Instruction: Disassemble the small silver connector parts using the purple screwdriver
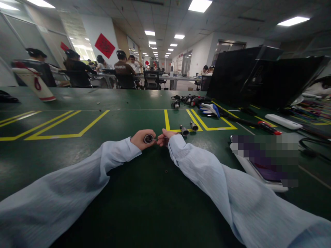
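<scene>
Your left hand (142, 138) gripped a metal connector (148, 139); your right hand (163, 138) pinched a slim shaft (156, 139) at that connector's open end; keeping both steady and aligned served best.

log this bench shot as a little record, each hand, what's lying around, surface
left hand: gripping a cylindrical metal fitting, open end showing
right hand: pinching a thin rod, far tip at the fitting's open end; insertion depth unclear
nearby: two more metal fittings beside yellow tape
farther back: blue-and-white glove
surface: green tabletop
sleeves: light blue, both arms
</scene>
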`<state>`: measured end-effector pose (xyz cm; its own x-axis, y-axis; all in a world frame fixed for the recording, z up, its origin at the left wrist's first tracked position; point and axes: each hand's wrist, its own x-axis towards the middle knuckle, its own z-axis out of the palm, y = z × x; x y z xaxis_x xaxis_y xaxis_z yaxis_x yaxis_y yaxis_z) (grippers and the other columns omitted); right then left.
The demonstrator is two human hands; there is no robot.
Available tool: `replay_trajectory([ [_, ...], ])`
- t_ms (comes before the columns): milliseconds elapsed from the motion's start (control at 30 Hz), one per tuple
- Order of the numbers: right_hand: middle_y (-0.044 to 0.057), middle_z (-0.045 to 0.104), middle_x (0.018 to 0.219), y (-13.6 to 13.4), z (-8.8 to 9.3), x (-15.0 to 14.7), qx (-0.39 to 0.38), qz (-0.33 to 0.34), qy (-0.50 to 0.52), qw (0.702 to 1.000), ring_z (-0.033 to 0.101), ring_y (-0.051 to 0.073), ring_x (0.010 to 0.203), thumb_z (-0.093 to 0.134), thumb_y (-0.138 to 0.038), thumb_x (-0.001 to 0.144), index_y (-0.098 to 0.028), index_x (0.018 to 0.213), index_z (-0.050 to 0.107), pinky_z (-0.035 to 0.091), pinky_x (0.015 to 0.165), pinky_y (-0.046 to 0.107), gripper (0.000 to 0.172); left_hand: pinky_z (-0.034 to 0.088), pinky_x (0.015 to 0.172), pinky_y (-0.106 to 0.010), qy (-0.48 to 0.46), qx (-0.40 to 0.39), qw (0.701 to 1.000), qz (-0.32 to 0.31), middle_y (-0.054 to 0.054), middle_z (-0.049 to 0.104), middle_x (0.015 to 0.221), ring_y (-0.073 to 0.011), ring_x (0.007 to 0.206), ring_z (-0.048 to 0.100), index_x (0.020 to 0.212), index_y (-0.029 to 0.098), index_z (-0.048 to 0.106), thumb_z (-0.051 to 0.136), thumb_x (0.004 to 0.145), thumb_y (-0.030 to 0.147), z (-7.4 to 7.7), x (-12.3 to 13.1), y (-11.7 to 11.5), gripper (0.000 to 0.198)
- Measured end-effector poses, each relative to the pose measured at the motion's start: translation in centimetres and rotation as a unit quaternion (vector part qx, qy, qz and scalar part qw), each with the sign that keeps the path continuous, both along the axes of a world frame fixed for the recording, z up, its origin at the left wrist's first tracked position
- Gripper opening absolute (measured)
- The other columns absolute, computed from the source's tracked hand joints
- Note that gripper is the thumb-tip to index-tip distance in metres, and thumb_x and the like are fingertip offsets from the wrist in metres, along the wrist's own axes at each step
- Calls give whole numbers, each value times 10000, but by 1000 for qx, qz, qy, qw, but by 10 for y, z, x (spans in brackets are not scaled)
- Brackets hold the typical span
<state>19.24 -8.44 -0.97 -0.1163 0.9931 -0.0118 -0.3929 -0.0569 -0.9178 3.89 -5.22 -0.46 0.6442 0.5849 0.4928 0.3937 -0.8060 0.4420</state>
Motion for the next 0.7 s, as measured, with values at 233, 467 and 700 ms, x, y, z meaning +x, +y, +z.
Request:
replay_trajectory([
  [233, 29, 575, 357, 5, 5, 2, -69, 61, 28, 995, 501, 84, 304, 327, -184, 870, -121, 436, 556, 400, 381, 186, 495, 375, 474, -187, -41, -33, 998, 26, 26, 477, 573, -79, 514, 441, 624, 139, 473, 573, 643, 295, 1, 1, 1, 186],
  [467, -9, 497, 306, 9, 0, 18, -45, -88, 106, 989, 422, 70, 272, 355, -282, 842, -153, 421, 494, 331, 339, 184, 462, 389, 481, -188, -60, -51, 994, 77, 34, 480, 566, -77, 514, 446, 624, 138, 483, 656, 611, 336, 5, 1, -8, 264],
  [700, -30, 487, 305, 22, -8, 26, -49, -126, 88, 987, 408, 63, 266, 426, -286, 802, -151, 448, 495, 312, 332, 185, 386, 422, 515, -192, 4, -110, 992, -57, 5, 544, 601, -88, 541, 502, 640, 134, 532, 634, 664, 296, 8, 11, -51, 192],
])
